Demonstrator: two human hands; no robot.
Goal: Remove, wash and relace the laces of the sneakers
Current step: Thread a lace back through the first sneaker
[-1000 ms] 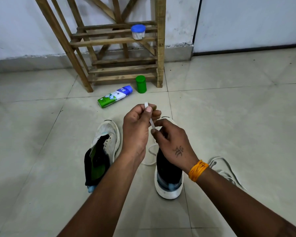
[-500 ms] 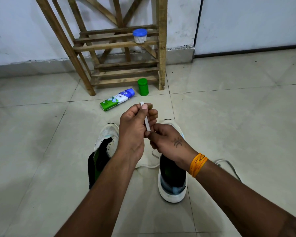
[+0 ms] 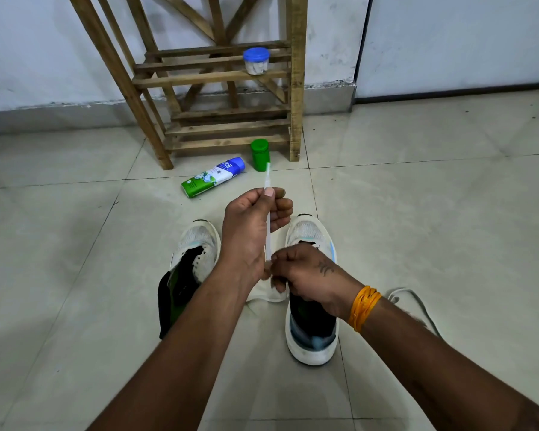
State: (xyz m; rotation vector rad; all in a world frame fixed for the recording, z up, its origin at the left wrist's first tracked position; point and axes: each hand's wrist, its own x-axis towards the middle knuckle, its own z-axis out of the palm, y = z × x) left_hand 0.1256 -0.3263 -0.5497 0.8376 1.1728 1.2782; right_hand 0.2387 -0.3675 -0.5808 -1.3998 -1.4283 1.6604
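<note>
The left hand [image 3: 252, 231] is raised above the two sneakers and pinches a white lace [image 3: 267, 219] between thumb and forefinger, with the lace tip projecting upward past the fingers. The lace runs straight down to the right hand [image 3: 305, 275], which sits low over the right sneaker [image 3: 311, 293] and pinches the lower part of the same lace with curled fingers. The hands are close together, one above the other. A slack loop of the lace lies on the tiled floor [image 3: 433, 228] between the shoes. The left sneaker [image 3: 190, 269] stands just beside, unlaced, its dark tongue open. A second white lace [image 3: 414, 303] lies on the floor to the right, partly hidden by the right forearm. Beyond the shoes, a green-and-blue tube [image 3: 213, 177] lies flat near a green container [image 3: 260, 154], in front of a wooden rack [image 3: 231, 79] carrying a blue-lidded jar [image 3: 255, 60].
</note>
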